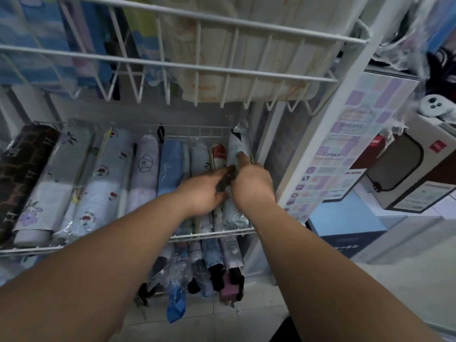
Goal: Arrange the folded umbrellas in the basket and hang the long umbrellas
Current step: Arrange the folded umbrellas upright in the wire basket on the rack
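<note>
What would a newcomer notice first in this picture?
The left hand and right hand meet on a pale folded umbrella at the right end of the middle wire basket. A row of wrapped folded umbrellas fills it leftward, ending in a dark brown umbrella at far left.

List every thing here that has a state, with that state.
Basket, nearly full, folded umbrellas lying side by side.
Pale green umbrella, wrapped, lying at the right end.
Right hand, gripping that umbrella.
Left hand, touching the same umbrella; grip blurred.
</note>
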